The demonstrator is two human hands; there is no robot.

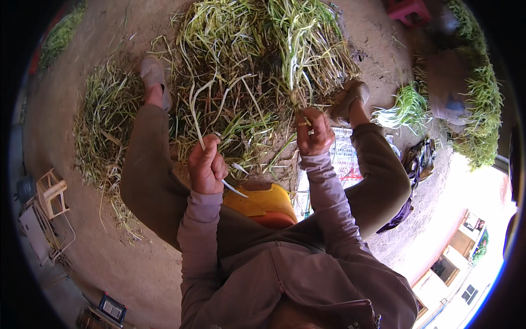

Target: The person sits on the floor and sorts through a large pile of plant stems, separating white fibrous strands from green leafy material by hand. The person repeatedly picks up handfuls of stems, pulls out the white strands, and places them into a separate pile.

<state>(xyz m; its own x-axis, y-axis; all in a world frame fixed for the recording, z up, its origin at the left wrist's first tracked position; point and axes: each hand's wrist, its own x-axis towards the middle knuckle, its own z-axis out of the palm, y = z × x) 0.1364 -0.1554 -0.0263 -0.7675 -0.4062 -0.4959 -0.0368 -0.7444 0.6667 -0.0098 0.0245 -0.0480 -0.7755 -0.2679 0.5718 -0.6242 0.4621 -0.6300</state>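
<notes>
My left hand [208, 166] is closed around a long pale plant stalk [195, 119]; a white end of it sticks out below the palm. In my right hand [314, 132] are thin plant stems, pinched at their lower end. A big heap of green and yellowish long-leaved plants [230, 28] lies in front of me, its leaves reaching to just above my right hand. Looser leaves and dry stalks [242, 123] cover the ground between my feet. Whether the stems in my right hand join the heap, I cannot tell.
Between my thighs is a yellow and orange plastic seat [259, 201]. A printed sack [343, 152] lies by my right leg, and a small green bunch [407, 107] lies beyond. More trimmings [109, 111] lie at left, near a wooden stool [52, 193]. A pink stool [409, 11] stands at upper right.
</notes>
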